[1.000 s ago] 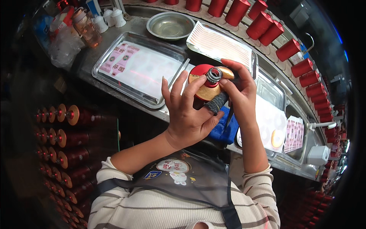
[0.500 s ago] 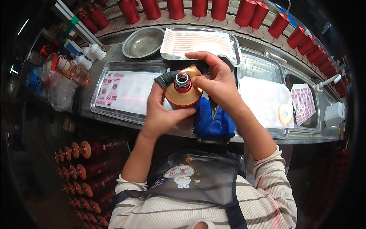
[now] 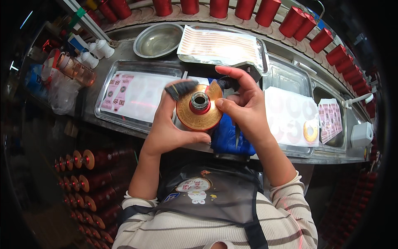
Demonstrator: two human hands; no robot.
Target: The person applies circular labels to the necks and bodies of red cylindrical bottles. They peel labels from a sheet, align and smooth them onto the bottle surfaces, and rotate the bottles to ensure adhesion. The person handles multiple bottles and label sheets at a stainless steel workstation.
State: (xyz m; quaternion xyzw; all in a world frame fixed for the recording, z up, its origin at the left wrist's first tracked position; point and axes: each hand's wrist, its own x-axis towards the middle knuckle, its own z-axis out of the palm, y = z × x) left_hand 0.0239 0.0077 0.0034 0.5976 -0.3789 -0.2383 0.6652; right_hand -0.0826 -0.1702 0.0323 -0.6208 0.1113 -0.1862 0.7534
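A red bottle [image 3: 195, 127] with an open threaded neck [image 3: 200, 100] faces up between my hands. A gold ring-shaped label [image 3: 191, 114] lies round the neck on its shoulder, and one end stands raised at the upper right. My left hand [image 3: 161, 128] curls round the bottle's left side, thumb along the near side. Dark wrapping [image 3: 182, 88] covers a finger of that hand. My right hand [image 3: 246, 106] is at the bottle's right, thumb pressed on the label's edge, index finger stretched out above; its other fingertips are partly hidden. Blue cloth padding [image 3: 232, 135] shows below the bottle.
Left stands a metal tray with label sheets [image 3: 139, 93]; right lies a white backing sheet [image 3: 284, 120] holding one gold ring. Behind are a metal bowl [image 3: 158, 40], a striped sheet [image 3: 219, 43] and a conveyor of red bottles [image 3: 219, 7]. Stacked bottles [image 3: 97, 182] fill the lower left.
The bottle has tipped so its shoulder faces me more fully, and more of the gold label shows. My right thumb has moved outward from the neck. The conveyor's bottles have shifted right.
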